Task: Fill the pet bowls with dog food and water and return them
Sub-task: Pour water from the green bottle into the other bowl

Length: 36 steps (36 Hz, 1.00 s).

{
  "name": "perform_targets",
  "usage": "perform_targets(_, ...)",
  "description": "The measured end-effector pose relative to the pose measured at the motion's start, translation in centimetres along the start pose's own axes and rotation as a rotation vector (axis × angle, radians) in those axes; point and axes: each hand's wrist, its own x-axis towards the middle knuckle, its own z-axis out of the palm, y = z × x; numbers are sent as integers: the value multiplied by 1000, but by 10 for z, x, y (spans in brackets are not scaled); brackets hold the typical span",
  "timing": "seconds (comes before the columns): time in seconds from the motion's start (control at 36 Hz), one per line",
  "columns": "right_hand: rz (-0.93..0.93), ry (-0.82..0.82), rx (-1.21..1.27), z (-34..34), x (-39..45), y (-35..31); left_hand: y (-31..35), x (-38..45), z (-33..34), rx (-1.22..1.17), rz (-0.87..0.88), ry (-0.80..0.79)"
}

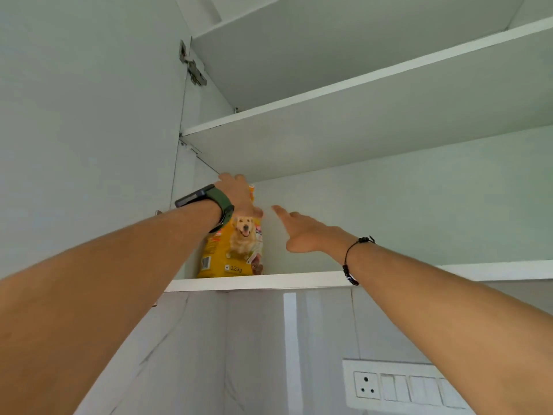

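A yellow dog food bag with a golden dog printed on it stands upright at the left end of the lowest cabinet shelf. My left hand, with a green-strapped watch on the wrist, is wrapped over the bag's top edge and grips it. Just right of the bag, my right hand reaches up with its fingers stretched out and apart, holding nothing and not touching the bag. No pet bowls are in view.
The open white cabinet has a second shelf close above the bag. Its open door with a metal hinge stands at the left. A wall switch and socket panel sits below right.
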Motion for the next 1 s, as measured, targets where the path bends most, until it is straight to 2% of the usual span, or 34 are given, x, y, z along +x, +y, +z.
perform_targets(0.31, 259, 64, -216, -116, -115, 103, 114, -44, -41, -83, 178, -35)
perform_targets(0.53, 532, 337, -423, -176, -198, 165, 191, -65, -59, -228, 324, -53)
perform_targets(0.78, 768, 341, -338, -222, -278, 220, 298, -65, -80, -551, 530, -61)
perform_targets(1.0, 873, 385, -126, -230, -293, 249, 382, -86, -64, -923, 596, -305)
